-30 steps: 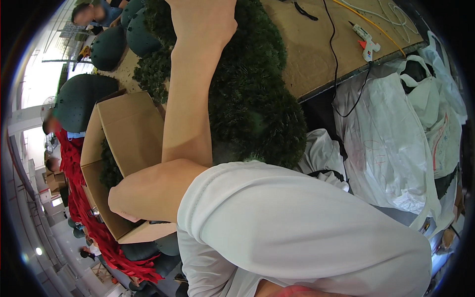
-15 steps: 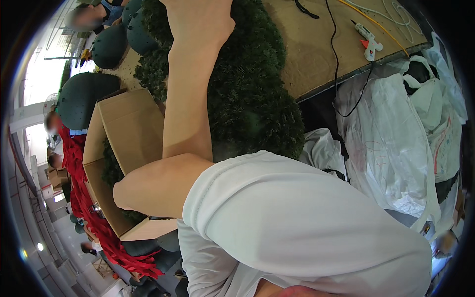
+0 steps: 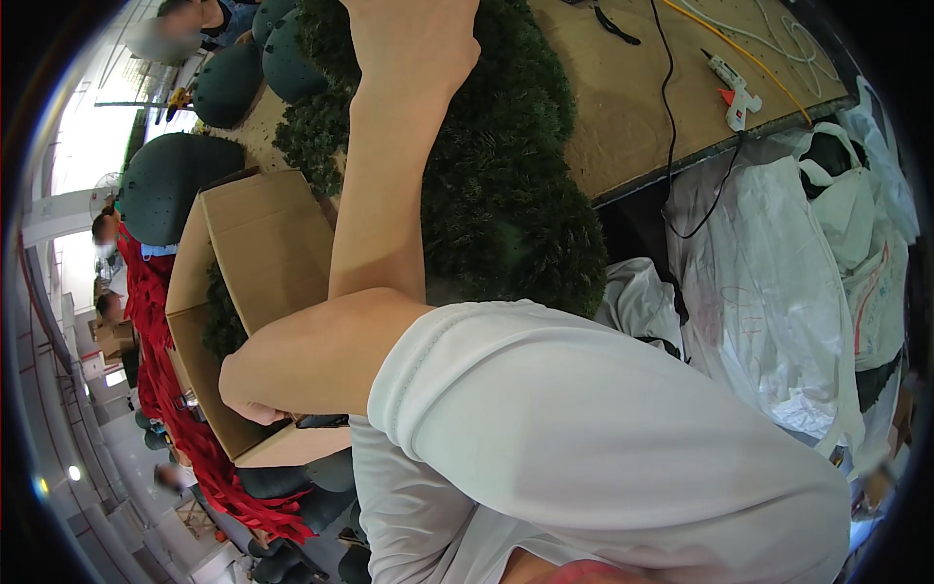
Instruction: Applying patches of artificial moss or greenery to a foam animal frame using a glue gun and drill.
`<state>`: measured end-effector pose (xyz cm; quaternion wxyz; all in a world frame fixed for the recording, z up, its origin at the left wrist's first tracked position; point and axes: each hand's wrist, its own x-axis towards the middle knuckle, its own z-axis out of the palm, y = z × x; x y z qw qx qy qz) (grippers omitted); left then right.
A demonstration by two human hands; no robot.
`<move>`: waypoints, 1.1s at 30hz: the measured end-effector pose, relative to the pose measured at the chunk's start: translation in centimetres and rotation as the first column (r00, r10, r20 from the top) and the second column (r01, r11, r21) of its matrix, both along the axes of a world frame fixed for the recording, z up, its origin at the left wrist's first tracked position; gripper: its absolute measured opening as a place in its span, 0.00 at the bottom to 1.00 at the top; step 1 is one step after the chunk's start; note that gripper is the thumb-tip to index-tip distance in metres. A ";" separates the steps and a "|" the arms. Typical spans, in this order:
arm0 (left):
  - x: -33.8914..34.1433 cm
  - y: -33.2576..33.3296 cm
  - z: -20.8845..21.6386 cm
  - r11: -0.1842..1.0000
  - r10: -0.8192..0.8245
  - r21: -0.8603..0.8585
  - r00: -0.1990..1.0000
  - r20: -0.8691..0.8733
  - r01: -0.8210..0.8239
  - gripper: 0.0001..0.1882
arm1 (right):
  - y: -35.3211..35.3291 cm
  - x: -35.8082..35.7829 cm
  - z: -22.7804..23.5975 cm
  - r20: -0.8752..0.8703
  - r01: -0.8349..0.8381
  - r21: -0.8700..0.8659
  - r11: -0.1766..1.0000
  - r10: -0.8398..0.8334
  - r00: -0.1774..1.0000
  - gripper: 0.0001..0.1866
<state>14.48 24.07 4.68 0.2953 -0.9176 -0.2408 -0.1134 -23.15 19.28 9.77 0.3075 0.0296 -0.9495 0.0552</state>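
My left hand [image 3: 418, 39] reaches over dark green artificial foliage [image 3: 511, 195] at the top edge. Its fingers are cut off by the frame, so any hold is hidden. Crossing above that forearm is my right arm [image 3: 311, 350], bent at the opening of a cardboard box [image 3: 272, 234]. Below the bend a small patch of skin shows, perhaps part of my right hand [image 3: 260, 413]; its fingers are hidden. More green foliage [image 3: 224, 326] lies inside the box. A dark object [image 3: 322, 421], too covered to name, shows under my right arm.
A white glue gun [image 3: 732, 92] with a red trigger lies on the brown tabletop [image 3: 623, 117], near cords. White plastic bags [image 3: 769, 282] hang beyond its edge. Dark green domes [image 3: 180, 190] and red fabric strips [image 3: 161, 370] are at left, with other people farther off.
The view has shifted slightly, moving the table and foliage a little to the right. A bit more skin shows below my right arm's bend; my left hand stays over the foliage.
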 end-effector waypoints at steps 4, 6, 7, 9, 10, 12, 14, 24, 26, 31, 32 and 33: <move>0.4 -0.2 -0.8 0.996 -0.033 0.080 0.999 0.040 0.030 0.32 | 0.6 0.3 0.3 -0.007 -0.002 0.015 1.000 0.002 1.000 0.20; 0.2 0.0 -0.7 0.999 -0.014 0.041 1.000 0.024 0.013 0.33 | 0.3 0.5 1.0 -0.014 -0.016 0.032 0.999 0.016 1.000 0.20; -0.2 0.1 -0.3 1.000 0.011 0.008 1.000 0.005 -0.011 0.33 | -0.2 0.6 1.7 -0.019 -0.031 0.046 0.998 0.032 0.999 0.20; -0.5 0.0 0.0 0.999 0.032 0.004 0.999 -0.004 -0.032 0.33 | -0.1 1.7 2.6 -0.022 -0.031 0.062 0.998 0.033 0.999 0.21; -0.2 -0.2 0.0 0.999 0.042 -0.006 0.999 -0.010 -0.042 0.33 | 0.4 2.7 2.7 -0.020 -0.017 0.063 0.998 0.019 1.000 0.21; 0.7 -1.0 -0.1 0.999 0.039 -0.021 0.999 -0.014 -0.039 0.34 | 1.0 4.4 3.1 -0.017 0.004 0.067 0.998 -0.003 1.000 0.21; 2.0 -2.1 -0.2 0.988 0.102 0.120 0.994 -0.033 -0.098 0.34 | 1.4 6.1 3.4 -0.016 0.027 0.071 0.997 -0.026 1.000 0.22; 1.2 5.2 -2.5 0.943 -0.266 0.242 0.955 0.134 0.229 0.32 | -7.1 49.0 -2.3 -0.360 0.411 -0.420 0.809 -0.565 0.743 0.12; 1.7 4.6 -2.7 0.969 -0.098 0.225 0.995 -0.015 0.099 0.35 | -6.2 56.1 -6.4 -0.454 0.372 -0.683 0.629 -0.764 0.459 0.10; 0.9 -1.8 -0.2 0.997 0.080 0.021 0.996 -0.044 -0.079 0.34 | -5.3 61.8 -24.8 0.198 0.861 -0.487 -0.147 -0.979 -0.055 0.15; 0.9 -1.7 -0.2 0.996 0.084 0.018 0.996 -0.041 -0.083 0.35 | -5.3 61.8 -27.5 0.199 0.861 -0.488 -0.142 -0.979 -0.049 0.15; 1.4 -1.5 -0.2 0.997 0.080 0.016 0.996 -0.032 -0.079 0.35 | -5.5 62.3 -29.6 0.121 0.921 -0.369 -0.123 -0.989 -0.083 0.13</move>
